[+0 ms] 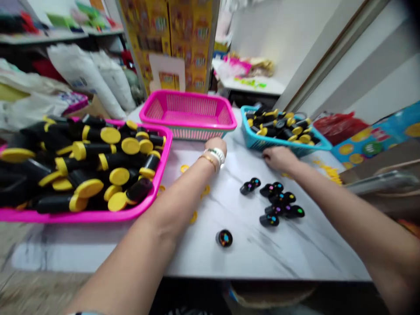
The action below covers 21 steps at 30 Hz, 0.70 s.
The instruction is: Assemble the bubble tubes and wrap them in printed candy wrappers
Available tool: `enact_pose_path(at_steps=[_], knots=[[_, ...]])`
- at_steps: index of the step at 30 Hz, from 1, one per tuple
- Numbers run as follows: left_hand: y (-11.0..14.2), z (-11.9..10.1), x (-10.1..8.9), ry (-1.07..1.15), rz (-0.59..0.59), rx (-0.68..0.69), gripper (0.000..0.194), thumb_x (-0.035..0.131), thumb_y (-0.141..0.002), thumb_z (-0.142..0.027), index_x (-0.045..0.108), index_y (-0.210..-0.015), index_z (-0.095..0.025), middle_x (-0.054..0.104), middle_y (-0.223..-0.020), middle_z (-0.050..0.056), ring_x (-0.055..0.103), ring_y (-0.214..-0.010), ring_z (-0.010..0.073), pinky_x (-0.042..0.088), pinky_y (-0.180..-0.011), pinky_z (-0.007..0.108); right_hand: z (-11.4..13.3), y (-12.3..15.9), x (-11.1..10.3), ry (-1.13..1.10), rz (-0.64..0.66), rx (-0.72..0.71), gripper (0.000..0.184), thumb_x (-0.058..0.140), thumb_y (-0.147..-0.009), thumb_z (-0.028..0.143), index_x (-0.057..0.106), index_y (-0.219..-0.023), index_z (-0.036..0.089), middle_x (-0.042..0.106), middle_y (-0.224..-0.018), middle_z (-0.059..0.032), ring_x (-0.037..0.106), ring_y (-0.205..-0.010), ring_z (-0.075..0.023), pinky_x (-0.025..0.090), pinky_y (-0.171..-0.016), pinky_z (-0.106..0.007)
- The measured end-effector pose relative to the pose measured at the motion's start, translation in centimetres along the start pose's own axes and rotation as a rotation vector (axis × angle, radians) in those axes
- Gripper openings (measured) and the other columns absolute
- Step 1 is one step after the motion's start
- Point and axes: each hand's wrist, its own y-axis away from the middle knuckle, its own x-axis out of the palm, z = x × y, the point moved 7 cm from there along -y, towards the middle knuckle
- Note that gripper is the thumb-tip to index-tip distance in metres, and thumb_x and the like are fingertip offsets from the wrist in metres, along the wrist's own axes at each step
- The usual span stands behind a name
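Note:
My left hand (pixel 216 145) reaches across the white marble table (pixel 229 253) toward the empty pink basket (pixel 188 114); its fingers are hidden behind the wrist with beaded bracelets. My right hand (pixel 278 157) lies palm down just in front of the blue basket (pixel 262 141), which holds black tubes with yellow caps; its fingers are curled and blurred. Several small black caps with coloured dots (pixel 278 203) lie on the table near my right forearm. A single such cap (pixel 224 238) sits nearer to me.
A large pink tray (pixel 98 215) at left is heaped with black tubes with yellow caps. Yellow discs (pixel 184 168) lie scattered on the table. Yellow boxes (pixel 170 39) and stuffed bags stand behind. A red bag (pixel 337 124) and printed packaging lie at right.

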Motion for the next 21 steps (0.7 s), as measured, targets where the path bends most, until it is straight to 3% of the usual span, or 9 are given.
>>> enact_pose_path(at_steps=[5,9,13,17,21], knots=[[-0.7,-1.0,-0.5,-0.086,-0.048,-0.004,0.034,0.061,-0.093,-0.034,0.059,-0.119,-0.013,0.061,-0.119,0.011,0.063,-0.103,0.0226,0.055,-0.087,0.042,0.4,-0.6,0.2,0.002,-0.067,0.005,0.023,0.057,-0.096,0.035,0.064,-0.108,0.016,0.066,-0.11,-0.0066,0.065,-0.095,-0.0183,0.055,-0.084,-0.039],[-1.5,-1.4,0.4,-0.142,-0.019,0.01,0.032,0.062,-0.093,-0.034,0.061,-0.116,-0.012,0.063,-0.116,0.011,0.063,-0.103,0.0224,0.055,-0.088,0.042,-1.7,-0.7,1.0,-0.023,-0.017,0.092,0.027,0.059,-0.096,0.034,0.061,-0.116,0.016,0.064,-0.113,-0.0076,0.065,-0.095,-0.0189,0.056,-0.082,-0.038],[-2.1,-0.8,1.1,-0.202,0.01,0.002,0.032,0.06,-0.093,-0.035,0.061,-0.116,-0.012,0.062,-0.118,0.011,0.062,-0.105,0.0232,0.054,-0.09,0.044,-4.6,1.7,2.3,-0.08,0.0,0.168,0.029,0.058,-0.096,0.034,0.06,-0.121,0.018,0.061,-0.122,-0.0092,0.063,-0.102,-0.0204,0.055,-0.087,-0.041],[-2.1,-0.6,1.1,-0.242,0.0,0.002,0.032,0.06,-0.094,-0.036,0.061,-0.115,-0.012,0.063,-0.118,0.011,0.062,-0.106,0.0233,0.053,-0.091,0.044,-5.5,5.0,3.2,-0.152,-0.039,0.191,0.031,0.058,-0.096,0.034,0.059,-0.121,0.017,0.061,-0.123,-0.0093,0.063,-0.104,-0.0215,0.054,-0.088,-0.043],[-1.6,-0.8,1.0,-0.27,-0.028,0.012,0.03,0.06,-0.093,-0.035,0.062,-0.113,-0.012,0.064,-0.115,0.011,0.063,-0.104,0.0226,0.054,-0.09,0.043,-6.3,6.6,2.0,-0.268,-0.127,0.218,0.028,0.06,-0.094,0.034,0.062,-0.114,0.015,0.065,-0.112,-0.0074,0.065,-0.096,-0.0195,0.056,-0.083,-0.04]])
